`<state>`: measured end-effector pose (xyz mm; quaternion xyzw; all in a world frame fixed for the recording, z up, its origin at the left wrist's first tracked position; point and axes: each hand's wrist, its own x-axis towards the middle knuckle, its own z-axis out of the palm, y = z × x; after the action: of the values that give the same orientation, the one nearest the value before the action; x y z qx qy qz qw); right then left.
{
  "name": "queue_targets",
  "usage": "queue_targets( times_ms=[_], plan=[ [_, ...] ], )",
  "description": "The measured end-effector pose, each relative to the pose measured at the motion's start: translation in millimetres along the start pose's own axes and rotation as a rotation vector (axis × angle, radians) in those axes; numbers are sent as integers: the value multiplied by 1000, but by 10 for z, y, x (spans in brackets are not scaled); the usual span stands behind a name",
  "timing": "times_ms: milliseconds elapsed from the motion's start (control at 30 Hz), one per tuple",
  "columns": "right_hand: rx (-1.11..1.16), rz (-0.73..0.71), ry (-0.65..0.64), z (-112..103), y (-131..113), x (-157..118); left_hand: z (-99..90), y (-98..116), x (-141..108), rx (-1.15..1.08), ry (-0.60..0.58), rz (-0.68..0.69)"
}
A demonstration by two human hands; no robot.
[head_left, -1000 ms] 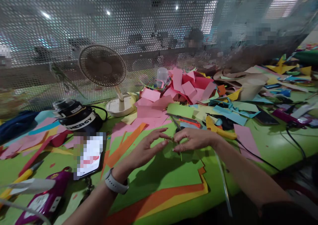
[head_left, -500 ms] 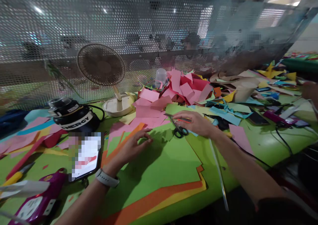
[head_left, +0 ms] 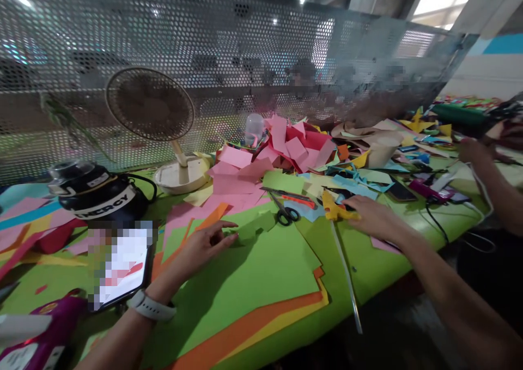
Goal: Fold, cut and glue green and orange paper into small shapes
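Observation:
My left hand [head_left: 212, 239], a pale watch on its wrist, hovers low over or rests on the left part of the green paper sheets [head_left: 253, 272], thumb and forefinger apart, holding nothing. My right hand [head_left: 378, 217] has its fingers round the end of a yellow glue gun [head_left: 335, 207]; a long clear stick [head_left: 346, 277] runs from it over the table edge. Black-handled scissors [head_left: 287, 213] lie at the top of the green sheets, beside an orange cutter [head_left: 299, 197]. Orange and yellow sheets show beneath the green ones.
A phone [head_left: 125, 266], black bottle [head_left: 106, 195] and purple device [head_left: 53, 326] stand or lie left. Behind are a fan [head_left: 151, 105], pink paper scraps [head_left: 241, 174] and a perforated screen [head_left: 229, 48]. Another person's hand [head_left: 476, 152] is at the right.
My right hand has moved right, off the scissors and cutter, onto the yellow glue gun, which now shows. The view has swung right, bringing more of the other person's arm into sight.

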<state>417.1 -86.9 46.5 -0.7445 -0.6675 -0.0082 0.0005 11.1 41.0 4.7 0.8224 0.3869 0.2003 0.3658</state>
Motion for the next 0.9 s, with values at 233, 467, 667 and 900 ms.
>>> queue_targets(
  times_ms=[233,467,667,900],
  plan=[
    [-45,45,82,227,-180,33,103,2,23,-69,-1,18],
    [161,178,413,328,-155,14,86,36,7,-138,-51,-12],
    [710,238,558,149,-299,17,47,26,20,-128,-95,-27],
    [1266,337,188,24,-736,115,43,77,-19,-161,-133,-74]
  ],
)
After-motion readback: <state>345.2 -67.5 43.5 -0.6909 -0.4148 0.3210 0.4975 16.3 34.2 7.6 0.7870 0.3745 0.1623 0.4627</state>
